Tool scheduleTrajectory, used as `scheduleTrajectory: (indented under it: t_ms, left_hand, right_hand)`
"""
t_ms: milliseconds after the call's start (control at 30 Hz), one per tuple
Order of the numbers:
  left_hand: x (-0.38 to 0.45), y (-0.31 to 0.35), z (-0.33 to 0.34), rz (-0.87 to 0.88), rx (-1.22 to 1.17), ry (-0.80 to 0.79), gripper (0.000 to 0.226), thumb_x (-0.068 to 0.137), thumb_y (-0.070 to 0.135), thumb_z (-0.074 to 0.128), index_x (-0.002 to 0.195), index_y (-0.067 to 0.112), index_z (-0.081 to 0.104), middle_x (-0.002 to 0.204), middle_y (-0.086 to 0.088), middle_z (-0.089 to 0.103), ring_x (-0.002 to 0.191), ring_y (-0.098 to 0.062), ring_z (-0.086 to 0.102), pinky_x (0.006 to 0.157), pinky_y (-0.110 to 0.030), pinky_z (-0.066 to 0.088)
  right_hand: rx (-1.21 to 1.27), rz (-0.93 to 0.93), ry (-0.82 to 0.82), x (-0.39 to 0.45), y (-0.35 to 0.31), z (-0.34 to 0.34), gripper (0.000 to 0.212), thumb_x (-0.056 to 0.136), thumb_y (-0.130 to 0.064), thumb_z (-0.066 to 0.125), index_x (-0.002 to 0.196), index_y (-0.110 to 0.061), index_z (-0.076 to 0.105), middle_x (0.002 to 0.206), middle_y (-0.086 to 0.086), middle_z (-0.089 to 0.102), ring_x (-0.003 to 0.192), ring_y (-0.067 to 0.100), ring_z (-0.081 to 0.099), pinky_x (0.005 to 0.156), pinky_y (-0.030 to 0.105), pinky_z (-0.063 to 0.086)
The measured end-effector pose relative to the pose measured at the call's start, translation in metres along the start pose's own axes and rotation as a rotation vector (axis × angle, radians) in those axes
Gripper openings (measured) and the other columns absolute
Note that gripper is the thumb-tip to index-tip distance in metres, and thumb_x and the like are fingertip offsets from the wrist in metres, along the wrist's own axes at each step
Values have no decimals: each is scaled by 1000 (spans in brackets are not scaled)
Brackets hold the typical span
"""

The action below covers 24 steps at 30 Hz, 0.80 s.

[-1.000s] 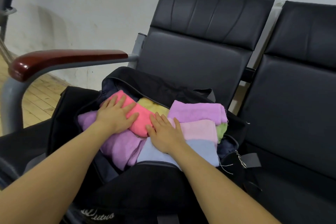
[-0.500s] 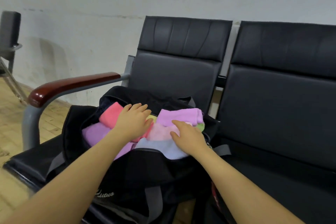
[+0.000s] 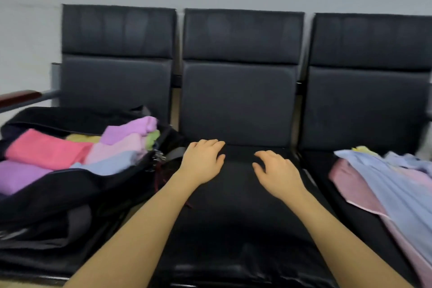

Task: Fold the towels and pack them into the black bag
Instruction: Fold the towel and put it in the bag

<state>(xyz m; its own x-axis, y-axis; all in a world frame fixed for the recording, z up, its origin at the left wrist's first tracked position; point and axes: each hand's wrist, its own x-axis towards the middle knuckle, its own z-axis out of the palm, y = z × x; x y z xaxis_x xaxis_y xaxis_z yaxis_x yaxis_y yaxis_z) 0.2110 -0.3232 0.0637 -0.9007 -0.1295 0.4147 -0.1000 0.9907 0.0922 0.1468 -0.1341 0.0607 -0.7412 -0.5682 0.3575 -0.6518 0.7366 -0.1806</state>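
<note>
Two hands: left [image 3: 203, 162], right [image 3: 278, 172] | grip relaxed, holding nothing | no readable writing

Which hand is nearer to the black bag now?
Left. The left hand is just right of the black bag, over the middle seat; the right hand is farther right.

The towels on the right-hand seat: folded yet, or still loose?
Still loose. The pile of towels lies spread and rumpled on the right seat, its blue and pink layers draped unevenly, unlike the neat folded towels in the black bag.
</note>
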Motion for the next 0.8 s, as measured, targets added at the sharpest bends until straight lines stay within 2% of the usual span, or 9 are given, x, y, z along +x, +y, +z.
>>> scheduleTrajectory:
  t_ms: [233, 400, 467, 567, 633, 733, 800]
  left_hand:
    - [25, 161, 58, 181, -170, -144, 47, 102, 34, 37, 147, 22, 33, 149, 3, 39, 134, -19, 37, 110, -34, 27]
    - [38, 261, 99, 309, -260, -238, 42, 100, 31, 40, 139, 18, 46, 136, -3, 53, 123, -26, 47, 99, -37, 36]
    - [43, 295, 113, 355, -303, -281, 40, 100, 30, 39, 137, 17, 49, 134, -3, 54, 122, -26, 47, 99, -37, 34]
    - [48, 334, 129, 410, -364, -348, 41, 101, 30, 38, 140, 19, 45, 142, -1, 48, 129, -25, 40, 103, -34, 28]
    - [50, 352, 139, 416, -386, -397, 43, 102, 29, 36, 144, 21, 38, 150, 2, 37, 136, -22, 31, 106, -32, 20]
    - [55, 370, 153, 408, -406, -458, 44, 103, 28, 34, 147, 23, 32, 154, 4, 29, 139, -20, 25, 110, -34, 16]
    - [59, 375, 161, 407, -407, -492, 45, 104, 29, 32, 148, 26, 30, 155, 5, 26, 140, -19, 23, 111, -37, 15]
  right_hand:
    - [47, 320, 47, -73, 144, -28, 32, 98, -30, 45, 121, -13, 58, 121, 4, 62, 109, 26, 58, 89, 35, 44]
    - [-156, 535, 42, -126, 227, -28, 40, 98, -36, 44, 133, -17, 49, 133, 5, 53, 122, 28, 48, 98, 36, 31]
    - [-240, 618, 10, -145, 252, -28, 44, 97, -41, 43, 133, -16, 46, 135, 6, 49, 126, 28, 44, 101, 38, 28]
    - [-257, 696, -10, -163, 279, -28, 46, 95, -46, 47, 128, -14, 47, 131, 6, 49, 124, 29, 43, 99, 39, 27]
    - [-233, 684, 22, -167, 290, -22, 41, 92, -43, 56, 118, -11, 53, 120, 7, 55, 116, 30, 48, 93, 40, 28]
    - [-229, 603, 133, -171, 297, -13, 28, 69, -19, 82, 82, -9, 60, 80, 10, 62, 78, 35, 60, 72, 41, 39]
    - [-209, 579, 224, -172, 299, -13, 30, 63, -6, 84, 68, -12, 55, 64, 6, 56, 62, 32, 56, 63, 35, 33]
